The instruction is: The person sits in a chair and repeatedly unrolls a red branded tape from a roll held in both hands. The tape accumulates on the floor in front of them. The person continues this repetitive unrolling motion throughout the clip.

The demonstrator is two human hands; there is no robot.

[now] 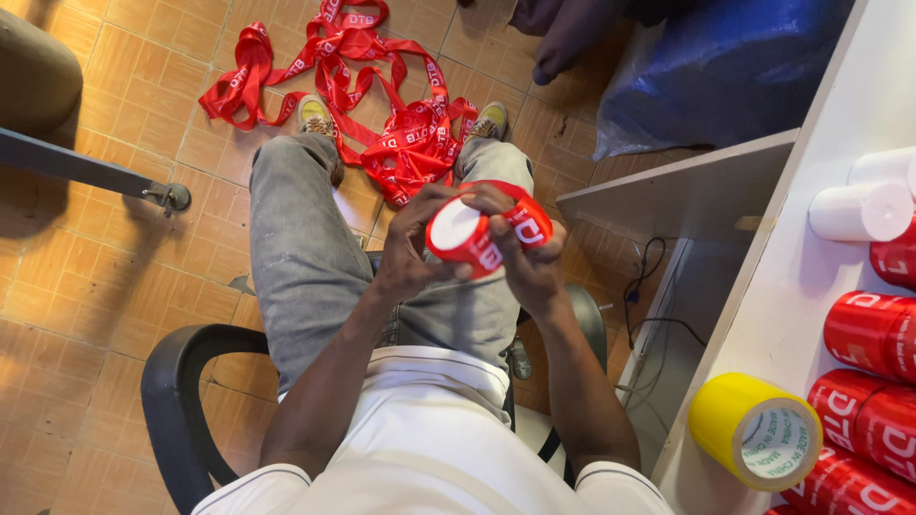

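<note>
Red ribbon roll [474, 234] sits gripped by my fingers: left hand [412, 250] and right hand [530, 259] clasp it above my lap, its axis tilted, white end facing up-left. Loose ribbon [382, 105] trails on the floor [114, 286].

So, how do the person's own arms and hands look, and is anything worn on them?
Both forearms are bare: no long sleeves, no watch or bracelet in view. The left hand and the right hand wear no gloves, and no ring can be made out on the fingers. Near the shoulders, short white sleeves with a thin dark stripe at the hem belong to a white shirt.
</note>
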